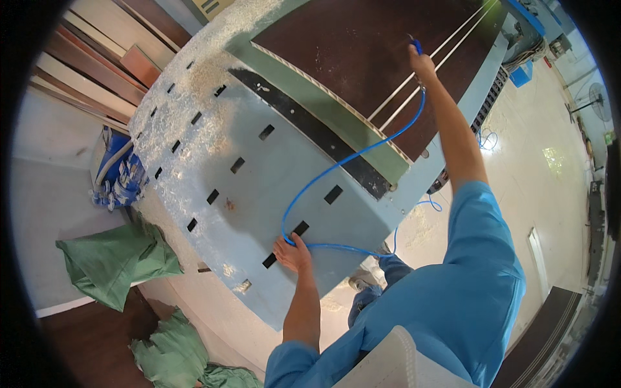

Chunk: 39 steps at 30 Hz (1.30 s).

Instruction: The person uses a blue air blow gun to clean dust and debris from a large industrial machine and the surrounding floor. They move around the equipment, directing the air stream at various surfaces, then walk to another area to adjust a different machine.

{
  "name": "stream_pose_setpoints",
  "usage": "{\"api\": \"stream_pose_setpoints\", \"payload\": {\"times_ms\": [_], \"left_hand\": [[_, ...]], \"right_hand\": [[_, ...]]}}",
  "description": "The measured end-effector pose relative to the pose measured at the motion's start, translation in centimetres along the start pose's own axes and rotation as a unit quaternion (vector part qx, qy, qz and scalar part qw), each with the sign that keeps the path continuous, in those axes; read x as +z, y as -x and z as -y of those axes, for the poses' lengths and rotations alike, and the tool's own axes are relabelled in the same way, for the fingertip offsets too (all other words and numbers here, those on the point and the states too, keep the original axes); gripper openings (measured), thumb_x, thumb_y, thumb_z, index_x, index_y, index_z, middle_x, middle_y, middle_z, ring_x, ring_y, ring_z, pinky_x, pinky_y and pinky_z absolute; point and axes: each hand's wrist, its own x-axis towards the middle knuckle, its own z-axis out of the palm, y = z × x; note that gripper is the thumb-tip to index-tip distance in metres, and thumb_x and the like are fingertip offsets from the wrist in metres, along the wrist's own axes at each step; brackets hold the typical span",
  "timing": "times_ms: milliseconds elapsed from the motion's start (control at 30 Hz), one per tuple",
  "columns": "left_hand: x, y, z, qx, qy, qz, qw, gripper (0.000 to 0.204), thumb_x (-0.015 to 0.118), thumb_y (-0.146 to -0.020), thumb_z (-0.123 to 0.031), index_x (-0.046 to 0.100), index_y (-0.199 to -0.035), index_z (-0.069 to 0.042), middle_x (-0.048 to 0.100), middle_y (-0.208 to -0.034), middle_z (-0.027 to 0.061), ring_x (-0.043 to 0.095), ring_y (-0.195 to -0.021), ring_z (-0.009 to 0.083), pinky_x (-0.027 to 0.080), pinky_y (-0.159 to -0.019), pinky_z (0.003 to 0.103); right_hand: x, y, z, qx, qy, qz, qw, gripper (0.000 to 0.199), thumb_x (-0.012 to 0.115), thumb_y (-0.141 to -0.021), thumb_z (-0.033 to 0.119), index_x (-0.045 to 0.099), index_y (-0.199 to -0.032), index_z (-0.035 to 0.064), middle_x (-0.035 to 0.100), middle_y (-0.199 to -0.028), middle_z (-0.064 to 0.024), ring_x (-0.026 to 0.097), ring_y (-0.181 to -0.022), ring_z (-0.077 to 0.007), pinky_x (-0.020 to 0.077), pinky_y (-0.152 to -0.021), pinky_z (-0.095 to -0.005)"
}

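My right hand is stretched far out over a dark brown board and grips the nozzle end of a thin blue air hose. The hose runs back in a loop across the pale blue slotted machine table. My left hand rests on the near edge of that table, fingers closed over the loop of the hose. Two pale grooves run along the board close to my right hand.
Sawdust covers the far left of the table. Green sacks lie on the floor at the left, beside a blue machine part. Timber planks are stacked at upper left. Pale floor lies to the right.
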Motion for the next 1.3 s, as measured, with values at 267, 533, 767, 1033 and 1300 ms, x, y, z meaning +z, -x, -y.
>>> {"api": "stream_pose_setpoints", "payload": {"times_ms": [267, 533, 767, 1033, 1300], "left_hand": [[0.5, 0.4, 0.4, 0.010, 0.025, -0.031, 0.999, 0.029, 0.068, -0.085, -0.034, 0.060, -0.095, -0.008, 0.058, -0.092, 0.0125, 0.056, -0.094, 0.0358, 0.043, -0.082, 0.050], [-0.5, 2.3, 0.9, 0.114, 0.281, -0.016, 0.953, 0.016, 0.060, -0.094, -0.021, 0.061, -0.101, -0.007, 0.062, -0.092, 0.0076, 0.060, -0.084, 0.0220, 0.047, -0.074, 0.037], [-7.2, 16.4, -4.4, -0.022, 0.441, 0.423, 0.791, 0.028, 0.059, -0.095, -0.027, 0.063, -0.110, -0.003, 0.069, -0.092, 0.0097, 0.060, -0.052, 0.0136, 0.045, -0.041, 0.024], [-10.5, 27.9, -8.4, -0.166, 0.368, 0.652, 0.642, 0.031, 0.054, -0.096, -0.030, 0.062, -0.115, -0.008, 0.069, -0.077, 0.0110, 0.065, -0.059, 0.0152, 0.053, -0.053, 0.028], [-8.3, 32.9, -3.5, -0.125, 0.370, 0.589, 0.707, 0.036, 0.050, -0.104, -0.040, 0.065, -0.110, -0.007, 0.071, -0.082, 0.0110, 0.071, -0.070, 0.0184, 0.059, -0.060, 0.031]], "right_hand": [[-9.7, 11.6, -13.3, 0.008, -0.075, 0.491, 0.868, 0.072, 0.045, -0.090, 0.079, 0.053, -0.068, 0.0103, 0.043, -0.050, 0.0025, 0.044, -0.037, -0.0109, 0.0319, -0.036, -0.0266], [-17.6, 14.7, -26.2, -0.003, -0.027, -0.020, 0.999, 0.079, 0.049, -0.094, 0.072, 0.057, -0.060, 0.0007, 0.056, -0.054, -0.0105, 0.057, -0.045, -0.0235, 0.0445, -0.045, -0.0385], [-20.6, 15.0, -26.4, 0.018, -0.071, 0.383, 0.921, 0.067, 0.057, -0.093, 0.065, 0.057, -0.065, 0.0044, 0.049, -0.051, -0.0037, 0.049, -0.038, -0.0151, 0.0383, -0.037, -0.0295], [-21.3, 9.7, -28.5, 0.007, -0.225, 0.026, 0.974, 0.067, 0.055, -0.093, 0.066, 0.056, -0.061, 0.0071, 0.052, -0.054, -0.0055, 0.052, -0.043, -0.0191, 0.0401, -0.043, -0.0337], [-16.5, 26.5, -26.1, -0.005, -0.151, 0.482, 0.863, 0.066, 0.054, -0.091, 0.071, 0.054, -0.072, 0.0084, 0.044, -0.052, 0.0019, 0.045, -0.041, -0.0121, 0.0323, -0.039, -0.0284]]}}
